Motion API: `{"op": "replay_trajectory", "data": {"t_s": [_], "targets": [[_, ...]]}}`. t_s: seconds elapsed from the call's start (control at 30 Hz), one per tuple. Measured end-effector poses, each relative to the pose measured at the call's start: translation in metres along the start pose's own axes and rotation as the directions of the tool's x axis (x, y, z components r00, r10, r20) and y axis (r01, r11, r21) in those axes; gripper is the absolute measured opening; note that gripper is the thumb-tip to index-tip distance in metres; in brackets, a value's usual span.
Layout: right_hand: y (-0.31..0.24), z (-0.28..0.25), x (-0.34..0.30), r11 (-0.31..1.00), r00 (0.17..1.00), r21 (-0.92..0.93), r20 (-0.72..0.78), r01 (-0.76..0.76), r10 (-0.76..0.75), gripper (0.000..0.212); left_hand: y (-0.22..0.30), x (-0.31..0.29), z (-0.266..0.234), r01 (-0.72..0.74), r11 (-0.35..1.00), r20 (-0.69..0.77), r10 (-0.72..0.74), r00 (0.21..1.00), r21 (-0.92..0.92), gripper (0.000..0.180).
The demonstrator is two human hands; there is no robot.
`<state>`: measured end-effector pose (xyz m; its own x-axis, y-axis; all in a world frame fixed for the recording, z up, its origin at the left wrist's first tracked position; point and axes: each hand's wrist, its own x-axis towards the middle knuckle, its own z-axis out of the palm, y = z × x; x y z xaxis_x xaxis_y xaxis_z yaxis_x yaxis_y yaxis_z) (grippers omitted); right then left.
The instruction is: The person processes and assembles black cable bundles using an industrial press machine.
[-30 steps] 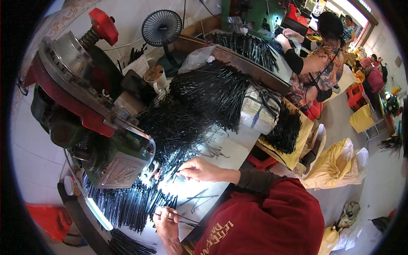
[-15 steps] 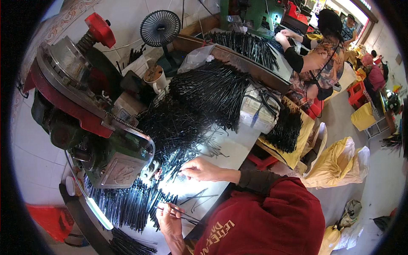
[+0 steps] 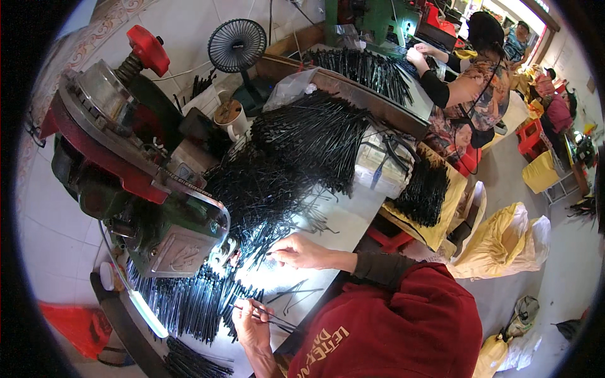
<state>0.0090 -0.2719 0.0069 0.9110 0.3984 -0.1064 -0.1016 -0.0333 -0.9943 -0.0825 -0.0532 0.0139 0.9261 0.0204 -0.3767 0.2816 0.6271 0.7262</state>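
My left hand (image 3: 252, 323), at the near edge of the worktable (image 3: 343, 217), is closed round a few thin black rods (image 3: 280, 322) that stick out to its right. My right hand (image 3: 299, 252) hovers over the brightly lit part of the table with thumb and fingertips pinched together; whatever they hold is lost in the glare. Just left of those fingertips is the working end of a green and red bench machine (image 3: 179, 249). A row of black rods (image 3: 179, 299) lies below the machine, and a large tangled heap of black rods (image 3: 265, 176) spreads beyond my right hand.
A lit lamp (image 3: 148, 313) stands by the near row. Farther back are a black fan (image 3: 237, 44), a mug (image 3: 232, 118) and a taped block (image 3: 381, 165). Another person (image 3: 482, 88) works at a neighbouring bench. Yellow sacks (image 3: 495, 246) stand on the floor to the right.
The view has shifted very slightly. Both hands keep nearly the same place and grip.
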Motion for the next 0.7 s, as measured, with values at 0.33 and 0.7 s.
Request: {"op": "replay_trajectory", "data": {"t_s": [0.33, 0.7], "targets": [[0.003, -0.006, -0.002, 0.998, 1.000, 0.060, -0.026, 0.005, -0.003, 0.023, -0.002, 0.002, -0.006, -0.004, 1.000, 0.035, 0.003, 0.999, 0.011, 0.019], [0.004, -0.007, -0.001, 0.999, 0.998, 0.046, -0.061, 0.007, -0.004, 0.024, -0.006, 0.011, -0.001, 0.042, 0.999, 0.042, -0.043, 0.998, 0.014, 0.020]]}}
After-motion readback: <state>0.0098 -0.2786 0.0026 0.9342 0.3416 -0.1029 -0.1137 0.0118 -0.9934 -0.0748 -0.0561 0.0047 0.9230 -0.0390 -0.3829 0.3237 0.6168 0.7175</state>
